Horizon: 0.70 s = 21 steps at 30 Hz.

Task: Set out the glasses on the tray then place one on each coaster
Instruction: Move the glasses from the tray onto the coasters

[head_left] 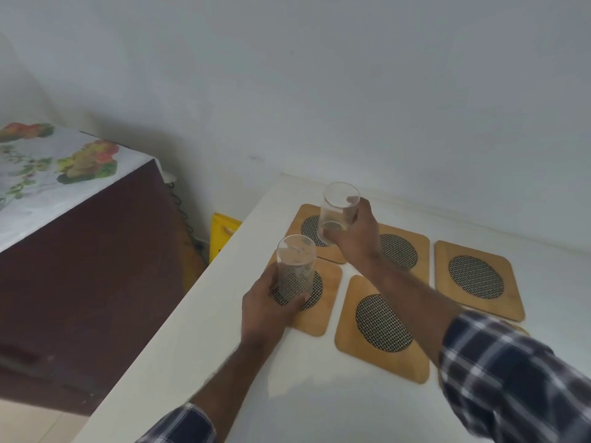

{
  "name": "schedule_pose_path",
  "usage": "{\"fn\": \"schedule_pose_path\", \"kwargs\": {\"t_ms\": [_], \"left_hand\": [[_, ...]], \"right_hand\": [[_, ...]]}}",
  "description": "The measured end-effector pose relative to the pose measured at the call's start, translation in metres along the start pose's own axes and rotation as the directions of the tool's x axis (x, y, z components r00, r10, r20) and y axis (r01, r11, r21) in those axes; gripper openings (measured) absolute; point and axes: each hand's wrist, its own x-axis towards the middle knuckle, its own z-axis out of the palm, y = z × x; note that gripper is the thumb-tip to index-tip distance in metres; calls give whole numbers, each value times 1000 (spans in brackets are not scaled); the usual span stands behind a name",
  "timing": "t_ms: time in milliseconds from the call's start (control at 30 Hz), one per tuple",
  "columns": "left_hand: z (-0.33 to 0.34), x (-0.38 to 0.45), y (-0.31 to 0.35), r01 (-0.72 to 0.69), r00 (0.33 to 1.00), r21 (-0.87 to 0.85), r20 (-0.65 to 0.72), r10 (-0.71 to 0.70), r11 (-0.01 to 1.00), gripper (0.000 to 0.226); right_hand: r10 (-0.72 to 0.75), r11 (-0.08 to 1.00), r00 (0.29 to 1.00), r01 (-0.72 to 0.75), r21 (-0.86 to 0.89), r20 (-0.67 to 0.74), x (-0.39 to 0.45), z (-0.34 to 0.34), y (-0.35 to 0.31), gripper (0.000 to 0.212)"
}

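The person stands at the left end of the white counter [204,356], a clear glass in each hand. The left hand [265,311] wraps the lower part of the near glass [295,270], fingers curled round its base and closed on it. That glass stands upright, mouth up, its long axis vertical, directly over the mesh centre of the coaster nearest the counter's left edge [323,318]; whether its base already touches the mesh I cannot tell.

The right hand [355,238] reaches further in, toward the wall, fingers closed about the lower half of the far glass [339,212]. This one is also mouth up but leans a little, rim tipped toward the left edge, its base low over the far-left coaster [307,215] (the one closest to the counter's back left corner). It looks just short of settled.

So each glass lies straight above its own target, and what remains, I judge, is mainly a descent, with the far one needing to be righted first. Three more coasters, [412,247], [479,279] and [380,327], lie bare toward the right, nearer the right arm. No tray shows here.
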Motion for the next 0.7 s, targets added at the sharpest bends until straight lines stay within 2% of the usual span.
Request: {"fn": "schedule_pose_path", "kwargs": {"t_ms": [267, 400, 700], "left_hand": [[0, 0, 3, -38, 999, 44, 7, 38, 998, 59], [1, 0, 0, -30, 1000, 58, 2, 30, 998, 66], [0, -1, 6, -45, 999, 105, -1, 45, 993, 61]], "right_hand": [[79, 996, 997, -78, -39, 24, 31, 25, 14, 80], [88, 992, 996, -86, -92, 22, 33, 32, 22, 79], [68, 992, 997, -64, -105, 30, 31, 37, 27, 88]]}}
